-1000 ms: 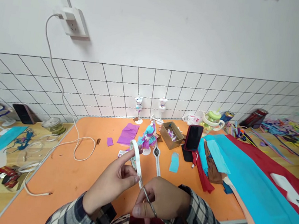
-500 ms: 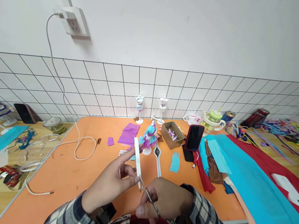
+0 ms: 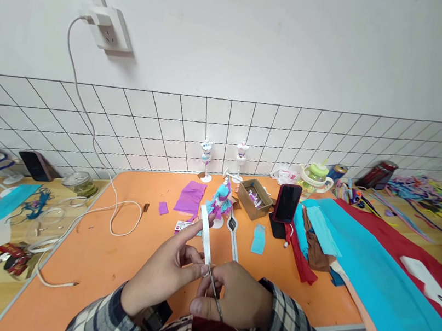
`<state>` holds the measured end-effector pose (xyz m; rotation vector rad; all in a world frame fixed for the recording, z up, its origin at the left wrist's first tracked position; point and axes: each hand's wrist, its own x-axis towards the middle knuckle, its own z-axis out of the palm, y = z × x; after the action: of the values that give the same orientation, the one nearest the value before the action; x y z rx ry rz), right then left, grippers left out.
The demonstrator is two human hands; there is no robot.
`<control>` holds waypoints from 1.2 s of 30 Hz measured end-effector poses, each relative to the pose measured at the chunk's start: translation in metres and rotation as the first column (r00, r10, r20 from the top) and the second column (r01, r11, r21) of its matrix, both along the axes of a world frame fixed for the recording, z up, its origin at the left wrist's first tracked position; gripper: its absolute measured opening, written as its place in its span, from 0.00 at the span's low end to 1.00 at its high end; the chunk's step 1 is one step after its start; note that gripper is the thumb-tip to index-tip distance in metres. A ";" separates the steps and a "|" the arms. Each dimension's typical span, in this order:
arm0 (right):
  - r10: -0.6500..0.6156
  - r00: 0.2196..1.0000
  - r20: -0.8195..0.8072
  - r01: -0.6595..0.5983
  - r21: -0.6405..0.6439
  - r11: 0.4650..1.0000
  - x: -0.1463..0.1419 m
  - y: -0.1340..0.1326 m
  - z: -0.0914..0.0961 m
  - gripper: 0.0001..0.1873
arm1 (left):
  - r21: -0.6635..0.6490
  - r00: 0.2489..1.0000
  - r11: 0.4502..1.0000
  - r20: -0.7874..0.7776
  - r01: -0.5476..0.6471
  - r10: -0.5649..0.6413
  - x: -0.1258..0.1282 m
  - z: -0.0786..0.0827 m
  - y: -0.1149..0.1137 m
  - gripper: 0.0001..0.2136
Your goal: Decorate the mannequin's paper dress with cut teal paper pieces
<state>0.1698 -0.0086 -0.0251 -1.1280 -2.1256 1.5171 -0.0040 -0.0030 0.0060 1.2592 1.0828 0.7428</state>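
Note:
My left hand [image 3: 173, 261] pinches a narrow white strip [image 3: 205, 235], possibly tape, which stands up and bends slightly along the raised index finger. My right hand [image 3: 232, 294] is closed around a slim silver metal tool [image 3: 215, 293] that looks like tweezers. Its tip meets the strip's lower end beside my left thumb, and the two hands almost touch. Just beyond them stands a small dress form in a blue and purple dress [image 3: 222, 198]. Purple cloth [image 3: 190, 197] lies behind my left hand. A grey-white strap-like item [image 3: 233, 232] lies behind my right hand.
Two small white dress forms [image 3: 205, 159] [image 3: 240, 160] stand by the wall. Right of them are a small cardboard box [image 3: 255, 199], a phone on a stand [image 3: 287, 203] and a lidded jug [image 3: 314, 177]. Long blue cloth [image 3: 365, 253] covers the right side. A white cable [image 3: 114, 210] crosses the left.
My right hand has moved left and slightly up toward my left hand, bringing the metal tool closer to the strip. The strip now looks more curved, and its loose lower end no longer shows.

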 end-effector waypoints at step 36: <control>-0.113 0.994 -0.009 0.113 0.060 0.992 -0.008 -0.013 -0.010 0.22 | 0.021 0.999 1.000 0.043 -0.013 0.012 0.000 -0.004 -0.004 0.43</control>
<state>0.1621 -0.0212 -0.0352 -1.2004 -2.0523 1.3954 -0.0042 -0.0073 0.0016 1.2495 1.0513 0.7893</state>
